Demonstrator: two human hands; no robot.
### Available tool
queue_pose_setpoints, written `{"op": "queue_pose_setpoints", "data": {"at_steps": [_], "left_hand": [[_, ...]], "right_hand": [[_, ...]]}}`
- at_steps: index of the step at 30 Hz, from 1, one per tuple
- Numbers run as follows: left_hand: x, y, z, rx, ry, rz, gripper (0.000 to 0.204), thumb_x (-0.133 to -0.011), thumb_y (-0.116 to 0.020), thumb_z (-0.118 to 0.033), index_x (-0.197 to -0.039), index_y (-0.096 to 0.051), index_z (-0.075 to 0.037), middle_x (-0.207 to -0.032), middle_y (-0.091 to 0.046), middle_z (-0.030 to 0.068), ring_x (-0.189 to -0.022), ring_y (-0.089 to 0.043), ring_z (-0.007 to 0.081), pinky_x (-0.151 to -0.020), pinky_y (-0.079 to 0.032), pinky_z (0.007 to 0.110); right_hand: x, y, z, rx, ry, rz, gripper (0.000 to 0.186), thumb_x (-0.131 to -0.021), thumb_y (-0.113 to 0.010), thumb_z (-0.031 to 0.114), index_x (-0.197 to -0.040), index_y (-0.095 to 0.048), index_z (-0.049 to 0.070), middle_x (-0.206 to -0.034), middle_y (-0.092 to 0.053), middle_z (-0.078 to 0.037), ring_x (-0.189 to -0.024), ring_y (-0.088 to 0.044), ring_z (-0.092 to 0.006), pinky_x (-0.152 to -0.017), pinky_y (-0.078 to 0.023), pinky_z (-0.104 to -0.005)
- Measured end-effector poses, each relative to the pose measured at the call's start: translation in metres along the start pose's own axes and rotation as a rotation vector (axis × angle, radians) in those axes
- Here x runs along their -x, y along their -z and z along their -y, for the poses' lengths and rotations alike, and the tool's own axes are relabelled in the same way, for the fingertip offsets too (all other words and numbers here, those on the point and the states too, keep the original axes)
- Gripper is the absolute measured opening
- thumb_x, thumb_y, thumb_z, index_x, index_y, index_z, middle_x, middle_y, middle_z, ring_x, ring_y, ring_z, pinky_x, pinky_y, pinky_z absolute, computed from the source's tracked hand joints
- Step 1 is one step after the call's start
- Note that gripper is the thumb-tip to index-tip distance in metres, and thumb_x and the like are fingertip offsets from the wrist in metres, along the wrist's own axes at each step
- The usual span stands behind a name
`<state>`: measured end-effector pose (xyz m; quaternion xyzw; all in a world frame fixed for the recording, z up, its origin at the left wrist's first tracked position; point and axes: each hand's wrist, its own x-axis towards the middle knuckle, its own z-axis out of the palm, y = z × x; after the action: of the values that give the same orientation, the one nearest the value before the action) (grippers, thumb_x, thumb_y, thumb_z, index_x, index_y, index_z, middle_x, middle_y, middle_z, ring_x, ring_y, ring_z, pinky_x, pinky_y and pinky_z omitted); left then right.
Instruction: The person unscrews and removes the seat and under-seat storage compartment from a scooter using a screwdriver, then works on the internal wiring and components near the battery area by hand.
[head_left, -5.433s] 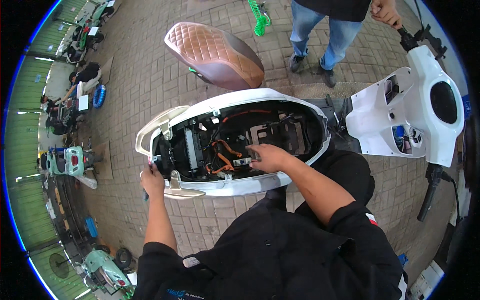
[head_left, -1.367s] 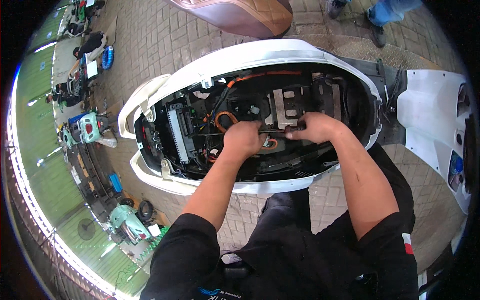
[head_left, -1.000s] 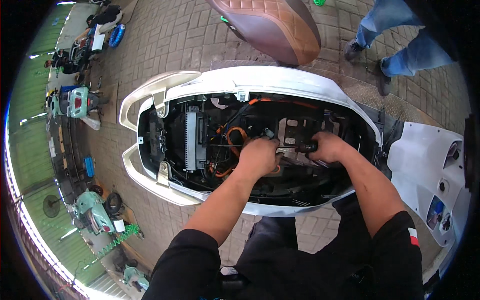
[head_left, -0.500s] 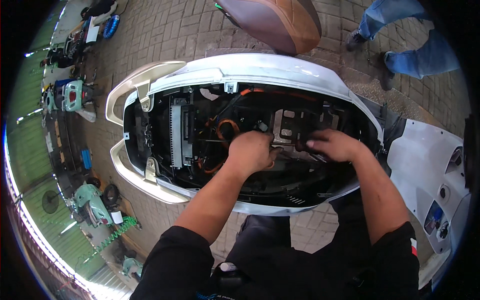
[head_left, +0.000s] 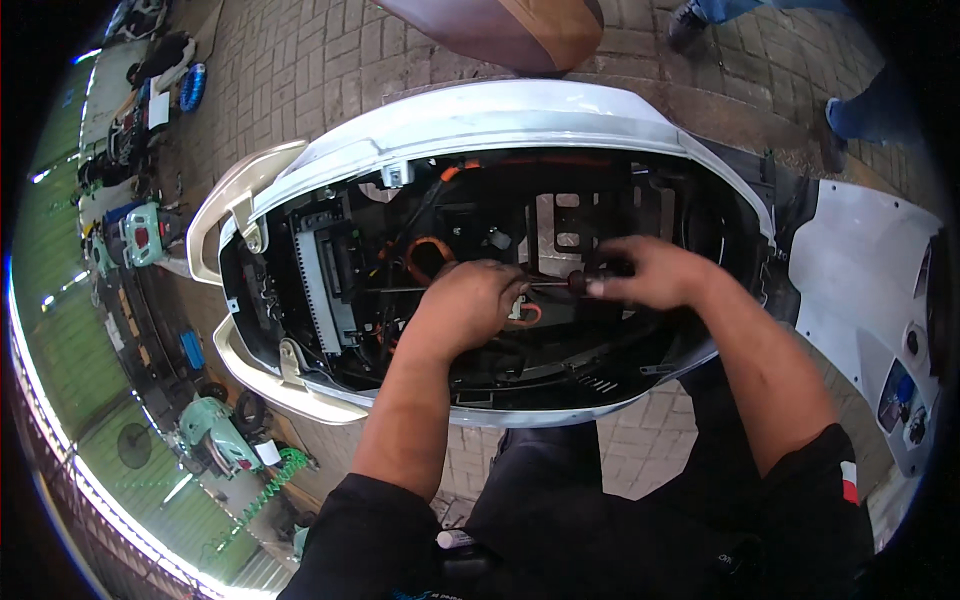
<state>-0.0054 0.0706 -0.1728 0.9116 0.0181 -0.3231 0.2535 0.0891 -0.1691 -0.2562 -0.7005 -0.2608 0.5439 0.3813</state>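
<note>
A long screwdriver (head_left: pixel 575 283) lies level across the open body of a white scooter (head_left: pixel 520 110). My right hand (head_left: pixel 660 272) is closed round its dark handle. My left hand (head_left: pixel 465 300) is closed over the thin shaft, which comes out on its left and points at a finned metal unit (head_left: pixel 318 285). The tip is too small and dark to make out. Beside my left fingers is an orange cable loop (head_left: pixel 533 314) with a pale connector. Another orange cable coil (head_left: pixel 425 258) sits just beyond that hand.
Beige grab rails (head_left: pixel 222 225) stick out at the scooter's left end. A white front panel (head_left: pixel 865 280) stands at right. A brown seat (head_left: pixel 500 35) lies beyond on the paving. Another person's jeans-clad leg (head_left: pixel 875 110) is at far right. Pale green scooters (head_left: pixel 215 435) stand at left.
My view has shifted, so the scooter sits farther left and higher. Both hands stay on the screwdriver. The orange loop by my left fingers shows more clearly. The other person's feet are wider apart.
</note>
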Motion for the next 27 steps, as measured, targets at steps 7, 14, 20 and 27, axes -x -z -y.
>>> {"op": "queue_pose_setpoints", "data": {"at_steps": [7, 14, 20, 27], "left_hand": [[-0.004, 0.001, -0.002, -0.045, 0.062, 0.047, 0.025, -0.089, -0.057, -0.022, -0.099, -0.068, -0.002, -0.095, -0.066, 0.0199, -0.093, -0.061, 0.0395, -0.080, -0.048, 0.045], [-0.009, -0.007, -0.002, -0.100, 0.046, 0.096, 0.027, -0.083, -0.065, -0.023, -0.102, -0.069, -0.004, -0.098, -0.066, 0.0198, -0.095, -0.062, 0.0374, -0.082, -0.049, 0.045], [-0.012, -0.008, -0.005, -0.095, 0.049, 0.215, 0.029, -0.083, -0.066, -0.025, -0.102, -0.069, -0.003, -0.096, -0.067, 0.0198, -0.092, -0.063, 0.0376, -0.080, -0.050, 0.044], [-0.013, -0.007, 0.004, -0.023, 0.043, 0.167, 0.026, -0.084, -0.066, -0.025, -0.100, -0.071, -0.004, -0.092, -0.068, 0.0189, -0.089, -0.063, 0.0372, -0.078, -0.050, 0.043]], "right_hand": [[-0.019, 0.005, -0.001, -0.133, -0.168, 0.256, 0.058, -0.091, -0.055, 0.053, -0.109, -0.067, -0.001, -0.088, -0.068, -0.016, -0.077, -0.064, -0.0244, -0.072, -0.050, -0.0344], [-0.002, -0.022, -0.006, -0.030, 0.045, 0.011, 0.042, -0.087, -0.064, 0.041, -0.103, -0.068, 0.002, -0.090, -0.067, -0.025, -0.089, -0.065, -0.0405, -0.080, -0.050, -0.0447], [0.008, -0.029, -0.006, 0.119, 0.215, -0.182, 0.034, -0.078, -0.072, 0.035, -0.092, -0.065, 0.005, -0.081, -0.066, -0.021, -0.080, -0.065, -0.0396, -0.070, -0.052, -0.0469], [-0.023, -0.004, -0.012, -0.317, -0.140, 0.386, 0.049, -0.093, -0.055, 0.050, -0.113, -0.066, 0.006, -0.078, -0.065, -0.011, -0.067, -0.062, -0.0206, -0.063, -0.050, -0.0342]]}}
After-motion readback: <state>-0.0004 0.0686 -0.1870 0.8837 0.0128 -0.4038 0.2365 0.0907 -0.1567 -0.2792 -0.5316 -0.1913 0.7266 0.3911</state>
